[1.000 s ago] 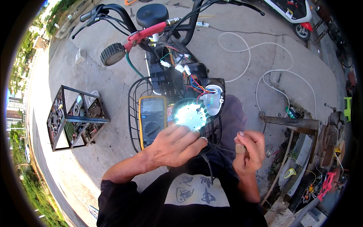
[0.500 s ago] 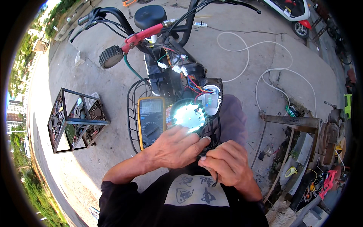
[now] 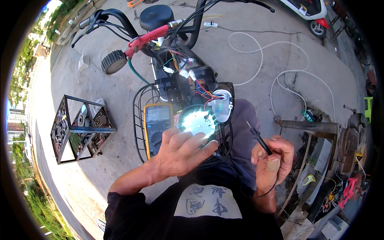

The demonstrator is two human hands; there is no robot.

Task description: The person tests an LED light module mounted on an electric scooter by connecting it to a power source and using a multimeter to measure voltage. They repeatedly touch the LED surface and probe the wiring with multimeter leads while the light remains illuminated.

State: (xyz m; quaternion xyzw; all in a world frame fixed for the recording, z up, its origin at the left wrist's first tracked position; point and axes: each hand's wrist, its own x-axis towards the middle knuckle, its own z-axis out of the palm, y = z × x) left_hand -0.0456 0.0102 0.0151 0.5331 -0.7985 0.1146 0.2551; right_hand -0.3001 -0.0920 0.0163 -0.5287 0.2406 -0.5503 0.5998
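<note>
My right hand (image 3: pixel 272 160) is closed round a black test probe (image 3: pixel 261 140), its metal tip pointing up and left, away from the scooter. A thin black lead runs down from the probe past my wrist. My left hand (image 3: pixel 186 152) has its fingers bent over the lower edge of a brightly glowing round lamp (image 3: pixel 197 123); glare hides part of the contact. Left of the lamp lies a yellow-and-grey multimeter (image 3: pixel 159 117), its lower part covered by my left hand. A white-cased meter unit (image 3: pixel 222 106) with coloured wires sits to the lamp's upper right.
Black handlebars (image 3: pixel 128 24) and loose white connectors (image 3: pixel 185 73) rise beyond the wire basket (image 3: pixel 139 132). A red-handled tool with a knobbly wheel (image 3: pixel 114 64) lies across them. A metal parts rack (image 3: pixel 82 130) stands left; a bench with a vise (image 3: pixel 352 132) stands right.
My right hand has moved right and up, away from my left hand, bringing the probe into plain view. My left hand stays by the lamp, with its fingers raised slightly.
</note>
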